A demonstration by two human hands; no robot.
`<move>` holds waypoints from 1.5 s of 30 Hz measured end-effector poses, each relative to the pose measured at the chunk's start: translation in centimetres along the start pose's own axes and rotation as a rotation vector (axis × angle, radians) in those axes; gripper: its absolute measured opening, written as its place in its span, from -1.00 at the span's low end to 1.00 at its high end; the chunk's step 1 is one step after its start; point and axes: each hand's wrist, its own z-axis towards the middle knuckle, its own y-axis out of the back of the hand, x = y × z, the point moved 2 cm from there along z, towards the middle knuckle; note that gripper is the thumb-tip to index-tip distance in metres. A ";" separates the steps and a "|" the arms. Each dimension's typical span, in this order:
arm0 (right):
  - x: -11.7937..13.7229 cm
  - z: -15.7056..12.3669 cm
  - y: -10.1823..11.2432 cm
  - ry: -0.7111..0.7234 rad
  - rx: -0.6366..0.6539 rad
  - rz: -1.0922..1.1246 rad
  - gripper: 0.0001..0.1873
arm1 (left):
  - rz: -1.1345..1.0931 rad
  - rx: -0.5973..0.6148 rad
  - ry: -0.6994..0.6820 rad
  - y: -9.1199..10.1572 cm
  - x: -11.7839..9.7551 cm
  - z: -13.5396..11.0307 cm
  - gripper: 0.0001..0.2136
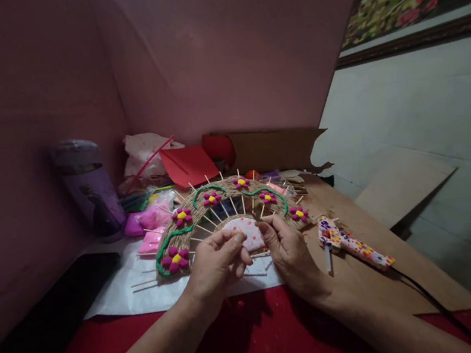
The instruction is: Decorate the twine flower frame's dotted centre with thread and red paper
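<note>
My left hand [219,257] is closed in a pinch, thumb against forefinger; whatever lies between them is too small to make out. Facing it, my right hand [290,248] pinches a small dark thing [256,216], its kind unclear. Just behind both hands stands a half-round fan of woven twine [198,208] on thin wooden sticks. Magenta flowers with yellow centres [176,259] and green wavy vines [173,235] decorate its band. A white half-round piece with orange dots [249,233] fills the fan's inner middle, partly hidden by my fingers.
A glue gun in flowered wrapping [355,244] lies on brown cardboard [398,288] at right, its cord trailing forward. At left are a purple tumbler [93,194], a black flat object [57,297] and pink clay packets [155,214]. Red paper [188,165] leans behind.
</note>
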 end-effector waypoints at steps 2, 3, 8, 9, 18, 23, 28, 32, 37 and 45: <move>0.0 0.0 0.1 0.007 0.013 0.022 -0.72 | -0.024 -0.007 0.000 0.1 0.1 0.1 -0.82; 0.1 0.0 0.1 0.020 0.028 0.026 -0.72 | -0.032 -0.014 -0.004 0.2 0.1 0.1 -0.82; 0.4 -0.1 0.5 0.061 0.019 0.022 -0.73 | -0.063 -0.042 -0.018 0.3 0.0 0.1 -0.82; 0.5 -0.1 0.6 0.066 0.005 0.017 -0.74 | -0.072 -0.047 -0.014 0.3 -0.1 0.1 -0.82; 1.0 -0.3 0.7 0.131 0.092 0.044 -0.73 | -0.184 -0.077 0.008 0.3 -0.2 0.1 -0.80; 1.0 -0.4 0.4 0.157 0.138 0.066 -0.77 | -0.160 -0.057 -0.044 0.1 -0.6 -0.1 -0.81; 1.0 -0.6 -0.1 0.156 0.160 0.072 -0.79 | -0.189 -0.046 -0.052 -0.1 -0.5 0.0 -0.79; 1.0 -0.5 -0.3 0.165 0.151 0.080 -0.78 | -0.202 -0.025 -0.036 0.1 -0.1 0.1 -0.81; 0.9 -0.6 -0.4 0.167 0.151 0.058 -0.76 | -0.172 -0.002 -0.039 0.3 0.3 0.2 -0.82; 0.9 -0.7 -0.5 0.172 0.156 0.018 -0.76 | -0.136 -0.031 -0.051 0.2 0.1 0.1 -0.82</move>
